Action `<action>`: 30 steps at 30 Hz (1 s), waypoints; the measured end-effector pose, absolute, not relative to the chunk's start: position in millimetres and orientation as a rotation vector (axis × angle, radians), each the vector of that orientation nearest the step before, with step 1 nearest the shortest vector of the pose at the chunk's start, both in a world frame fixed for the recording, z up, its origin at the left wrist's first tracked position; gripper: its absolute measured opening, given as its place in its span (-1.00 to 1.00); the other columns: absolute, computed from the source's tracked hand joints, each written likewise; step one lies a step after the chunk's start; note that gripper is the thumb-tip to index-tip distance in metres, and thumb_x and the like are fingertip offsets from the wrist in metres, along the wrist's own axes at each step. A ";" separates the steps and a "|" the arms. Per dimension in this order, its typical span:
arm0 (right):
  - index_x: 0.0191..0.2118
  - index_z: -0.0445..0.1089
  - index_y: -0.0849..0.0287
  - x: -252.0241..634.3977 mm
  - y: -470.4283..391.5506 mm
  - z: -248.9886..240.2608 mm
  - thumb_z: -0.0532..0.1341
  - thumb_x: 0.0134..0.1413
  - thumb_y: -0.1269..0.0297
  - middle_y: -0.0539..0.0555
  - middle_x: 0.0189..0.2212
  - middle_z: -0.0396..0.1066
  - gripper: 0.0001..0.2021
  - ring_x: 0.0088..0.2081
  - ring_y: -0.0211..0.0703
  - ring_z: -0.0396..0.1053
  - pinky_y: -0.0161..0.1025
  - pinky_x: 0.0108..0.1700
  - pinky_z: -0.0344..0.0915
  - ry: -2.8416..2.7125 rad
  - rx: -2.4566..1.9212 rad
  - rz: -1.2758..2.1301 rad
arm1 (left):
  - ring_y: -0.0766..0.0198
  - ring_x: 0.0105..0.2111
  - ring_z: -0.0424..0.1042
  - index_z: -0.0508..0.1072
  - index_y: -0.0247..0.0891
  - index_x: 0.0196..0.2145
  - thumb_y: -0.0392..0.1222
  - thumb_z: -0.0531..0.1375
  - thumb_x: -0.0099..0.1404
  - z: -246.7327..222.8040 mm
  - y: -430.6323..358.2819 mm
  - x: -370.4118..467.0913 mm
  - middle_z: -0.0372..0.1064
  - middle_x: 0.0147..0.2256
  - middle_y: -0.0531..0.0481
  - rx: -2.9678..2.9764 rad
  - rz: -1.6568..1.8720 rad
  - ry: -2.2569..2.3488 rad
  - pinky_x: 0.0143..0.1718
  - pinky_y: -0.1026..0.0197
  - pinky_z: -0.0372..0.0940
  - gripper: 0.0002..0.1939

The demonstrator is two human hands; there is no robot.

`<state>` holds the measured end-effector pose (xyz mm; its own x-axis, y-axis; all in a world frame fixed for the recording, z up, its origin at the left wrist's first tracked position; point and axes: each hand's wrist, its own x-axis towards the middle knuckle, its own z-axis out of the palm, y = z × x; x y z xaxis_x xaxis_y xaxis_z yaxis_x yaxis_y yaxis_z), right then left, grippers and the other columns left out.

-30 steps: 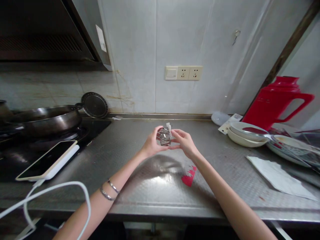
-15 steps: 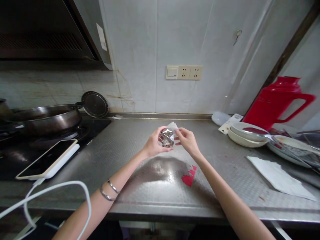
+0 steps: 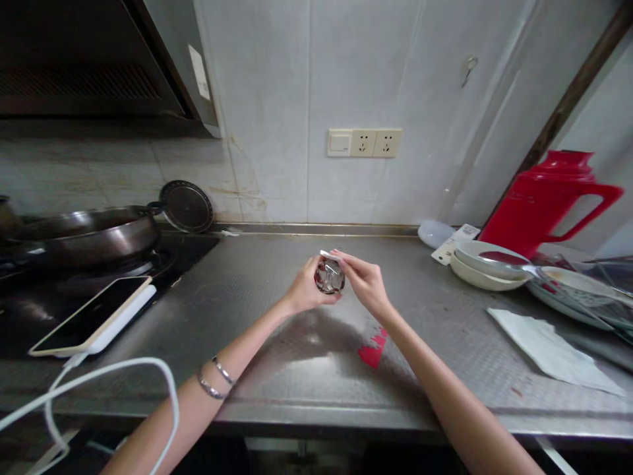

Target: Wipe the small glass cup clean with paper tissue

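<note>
My left hand (image 3: 304,288) is wrapped round a small, shiny glass cup (image 3: 330,277) from its left side, with a facet-like pattern facing me. My right hand (image 3: 364,277) is closed at the cup's upper right, pinching a folded white tissue (image 3: 330,255) against the rim. The tissue is mostly covered by the fingers. Both hands are above the middle of the metal counter (image 3: 267,270). A torn red sticker patch (image 3: 373,349) lies on the counter below my right hand.
A pan (image 3: 93,234) and a phone on a white power bank (image 3: 93,316) with a looping cable are at the left. To the right are stacked bowls (image 3: 489,264), a red thermos jug (image 3: 544,201) and a white paper sheet (image 3: 554,349).
The tissue has shifted from the cup's upper right to the left along its rim, and the right fingers have moved with it. The cup has turned slightly in my left hand.
</note>
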<state>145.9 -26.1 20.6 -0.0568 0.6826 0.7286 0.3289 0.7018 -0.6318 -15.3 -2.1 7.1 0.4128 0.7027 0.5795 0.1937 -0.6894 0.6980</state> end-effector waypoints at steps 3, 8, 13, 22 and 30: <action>-0.07 0.47 0.04 144.9 -29.8 23.6 0.09 0.21 0.26 0.04 -0.05 0.47 -0.74 0.05 -0.07 0.37 -0.06 0.13 0.28 -1.699 -0.775 0.265 | 0.24 -0.27 0.41 0.23 -0.27 0.00 -0.20 0.38 -0.10 6.3 -2.1 -11.0 0.38 -0.18 -0.08 1.931 1.230 0.704 -0.24 0.23 0.30 -0.30; -0.09 0.48 0.04 142.2 -36.6 28.6 0.09 0.19 0.36 0.01 -0.10 0.50 -0.74 0.03 -0.10 0.40 -0.01 0.19 0.23 -1.780 -0.692 0.112 | 0.24 -0.25 0.42 0.20 -0.26 -0.04 -0.19 0.39 -0.12 3.8 3.6 -8.0 0.39 -0.18 -0.10 1.697 1.278 0.683 -0.21 0.20 0.29 -0.30; -0.10 0.48 0.03 141.2 -34.9 27.3 0.10 0.20 0.33 -0.01 -0.13 0.52 -0.75 -0.05 -0.09 0.45 0.03 0.20 0.20 -1.601 -0.795 0.123 | 0.21 -0.21 0.40 0.17 -0.23 0.04 -0.26 0.39 -0.14 0.8 6.4 -11.6 0.35 -0.15 -0.10 1.808 1.323 0.791 -0.17 0.17 0.30 -0.22; -0.08 0.47 0.04 140.5 -33.0 22.7 0.08 0.19 0.37 0.02 -0.10 0.50 -0.72 -0.04 -0.09 0.45 -0.14 0.01 0.39 -1.763 -0.787 0.173 | 0.10 -0.09 0.35 0.20 -0.23 0.08 -0.27 0.37 -0.13 -11.6 4.6 -9.5 0.29 -0.06 -0.13 2.111 1.342 0.806 -0.09 0.11 0.29 -0.20; 0.03 0.34 0.14 136.5 -39.5 22.2 -0.05 0.07 0.64 0.13 -0.10 0.50 -0.52 0.05 -0.12 0.37 0.16 0.26 0.03 -2.070 -0.638 -0.268 | 0.17 -0.19 0.40 0.16 -0.24 0.08 -0.30 0.39 -0.19 -15.8 13.0 -9.9 0.33 -0.07 -0.13 1.860 1.367 0.789 -0.20 0.17 0.31 -0.14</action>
<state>136.5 -39.5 22.2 -0.4401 0.3359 0.8327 0.5367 0.8419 -0.0559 -9.9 13.0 -15.8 0.2618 0.7970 0.5443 0.0733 -0.5788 0.8122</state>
